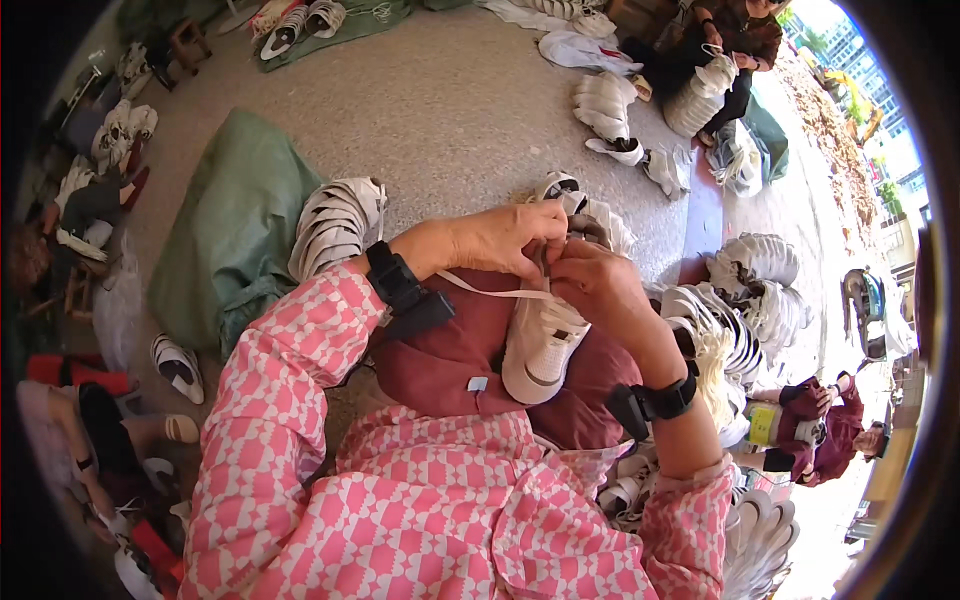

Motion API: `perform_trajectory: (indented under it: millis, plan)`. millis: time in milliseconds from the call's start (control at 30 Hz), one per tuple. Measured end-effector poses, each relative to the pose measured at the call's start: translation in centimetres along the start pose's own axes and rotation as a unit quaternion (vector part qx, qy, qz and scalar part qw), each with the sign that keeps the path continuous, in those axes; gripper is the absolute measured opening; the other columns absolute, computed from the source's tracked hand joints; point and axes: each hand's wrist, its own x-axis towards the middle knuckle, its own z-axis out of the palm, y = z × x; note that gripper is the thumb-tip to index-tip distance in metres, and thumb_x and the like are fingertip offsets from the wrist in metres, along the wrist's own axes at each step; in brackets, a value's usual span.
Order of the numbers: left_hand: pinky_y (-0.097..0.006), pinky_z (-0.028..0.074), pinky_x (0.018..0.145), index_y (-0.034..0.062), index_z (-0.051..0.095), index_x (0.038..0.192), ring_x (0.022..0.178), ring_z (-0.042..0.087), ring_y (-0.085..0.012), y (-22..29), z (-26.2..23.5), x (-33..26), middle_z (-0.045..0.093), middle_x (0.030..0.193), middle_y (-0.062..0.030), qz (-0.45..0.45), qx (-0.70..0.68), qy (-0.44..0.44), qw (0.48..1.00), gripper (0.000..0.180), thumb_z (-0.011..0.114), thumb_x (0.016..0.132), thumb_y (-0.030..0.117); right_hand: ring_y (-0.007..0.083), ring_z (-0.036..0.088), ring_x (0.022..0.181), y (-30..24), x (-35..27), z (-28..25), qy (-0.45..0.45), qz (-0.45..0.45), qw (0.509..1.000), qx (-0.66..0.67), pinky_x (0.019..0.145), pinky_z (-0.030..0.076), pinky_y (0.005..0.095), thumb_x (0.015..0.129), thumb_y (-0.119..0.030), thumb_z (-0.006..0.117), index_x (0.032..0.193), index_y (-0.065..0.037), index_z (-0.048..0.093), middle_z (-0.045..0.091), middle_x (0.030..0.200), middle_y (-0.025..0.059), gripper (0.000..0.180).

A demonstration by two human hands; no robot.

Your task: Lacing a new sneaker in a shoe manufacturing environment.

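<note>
A white shoe (545, 345) rests on my lap, its rounded end toward me, over dark red cloth (440, 365). Above its opening my two hands meet. My left hand (508, 238) is closed in a pinch, thumb and forefinger on a pale shoelace (490, 291). One stretch of that lace loops out to the left below this hand and crosses back over the shoe. Close beside it, my right hand (603, 282) has its fingers curled in, pinching the lace at the shoe; its fingertips are partly hidden. Just beyond my hands lie more shoes (610, 225).
Left of my knees sits a green sack (240, 220) beside a row of nested white shoes (340, 225). More shoe stacks (755, 270) stand close on my right. A co-worker (725, 60) handles shoes at the far right; another person (830, 425) is at right. A single shoe (177, 367) lies left.
</note>
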Motion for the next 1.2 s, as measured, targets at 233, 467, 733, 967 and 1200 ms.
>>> perform_trajectory:
  millis: [233,467,733,967,1200]
  plan:
    - [-0.034,0.049,0.077,0.0059,0.055,0.105,0.088,0.06,-0.0183,1.3,0.5,-1.1,0.05,0.107,-0.0055,-0.073,-0.029,-0.006,0.997,0.036,0.075,0.075,0.008,0.0279,0.061,0.08,0.4,-1.6,-4.0,0.085,0.031,0.969,-0.228,0.066,0.047,0.0386,0.08,-0.007,0.065,0.079,-0.007,0.065,0.057,0.084,0.008,0.001]
    - [-0.037,0.046,0.083,0.0125,0.062,0.099,0.095,0.058,-0.0213,3.2,1.7,-0.8,0.052,0.105,-0.0057,0.041,0.197,0.051,0.978,0.028,0.075,0.077,0.024,0.0109,0.056,0.066,2.1,-4.1,-4.2,0.126,0.321,0.813,0.47,0.063,0.045,0.0237,0.092,-0.018,0.066,0.099,-0.002,0.067,0.063,0.091,-0.0001,0.017]
    - [-0.038,0.037,0.094,0.0147,0.07,0.085,0.105,0.05,-0.025,5.0,1.9,0.9,0.051,0.102,-0.0044,0.027,0.402,0.012,0.915,0.025,0.072,0.076,0.038,0.0205,0.065,0.101,4.3,-3.3,-0.2,0.183,0.159,0.559,0.793,0.091,0.053,0.0349,0.098,-0.016,0.054,0.109,-0.002,0.059,0.063,0.121,0.0119,0.019]
    - [-0.038,0.032,0.103,0.0107,0.07,0.081,0.112,0.042,-0.0257,3.7,1.6,-0.1,0.052,0.11,-0.0035,-0.122,0.089,0.025,0.988,0.016,0.074,0.079,0.026,0.0297,0.063,0.104,10.1,-8.9,-7.9,0.385,0.037,0.354,0.851,0.103,0.048,0.0463,0.095,0.003,0.053,0.107,0.008,0.054,0.063,0.109,0.0192,0.014]
    - [-0.037,0.033,0.103,0.0082,0.066,0.076,0.115,0.041,-0.026,4.0,1.2,-0.5,0.053,0.114,-0.0043,-0.098,0.084,-0.006,0.992,0.017,0.075,0.078,0.022,0.0279,0.063,0.106,10.8,-12.8,-9.8,0.452,0.109,0.475,0.747,0.1,0.049,0.0423,0.097,-0.004,0.054,0.111,0.006,0.057,0.063,0.112,0.0187,0.018]
